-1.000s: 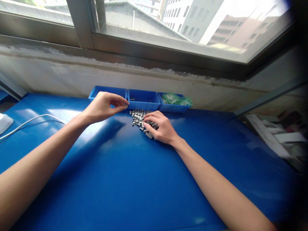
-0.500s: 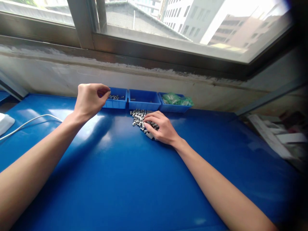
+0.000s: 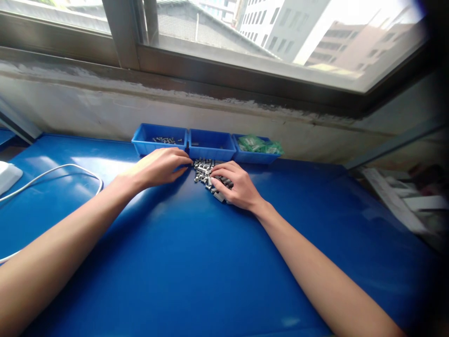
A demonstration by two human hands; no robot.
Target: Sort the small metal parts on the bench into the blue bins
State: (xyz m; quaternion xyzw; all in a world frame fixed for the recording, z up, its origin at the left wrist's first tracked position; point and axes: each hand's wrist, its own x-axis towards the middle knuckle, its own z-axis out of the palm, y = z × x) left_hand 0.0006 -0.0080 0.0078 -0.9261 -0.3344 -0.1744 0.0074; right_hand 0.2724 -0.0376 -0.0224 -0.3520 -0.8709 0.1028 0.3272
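Observation:
A pile of small metal bolts and cylindrical pieces (image 3: 202, 169) lies on the blue table (image 3: 196, 262), in front of the bins. My left hand (image 3: 164, 166) reaches in from the left, fingertips at the pile's left edge, thumb and fingers apart with nothing visible between them. Over the right part of the pile rests my right hand (image 3: 236, 185); its fingers are curved, with a gap between thumb and index finger. The pieces under its palm are partly hidden.
Behind the pile stand three blue bins: the left bin (image 3: 159, 147) holds small metal parts, the middle bin (image 3: 212, 152) a few pieces, the right bin (image 3: 254, 157) green bags (image 3: 257, 144). A white cable (image 3: 70, 165) lies at left. Window and wall rise behind.
My left hand has come down and right from in front of the left bin to the pile's edge, and its fingers have parted. My right hand has stayed on the pile.

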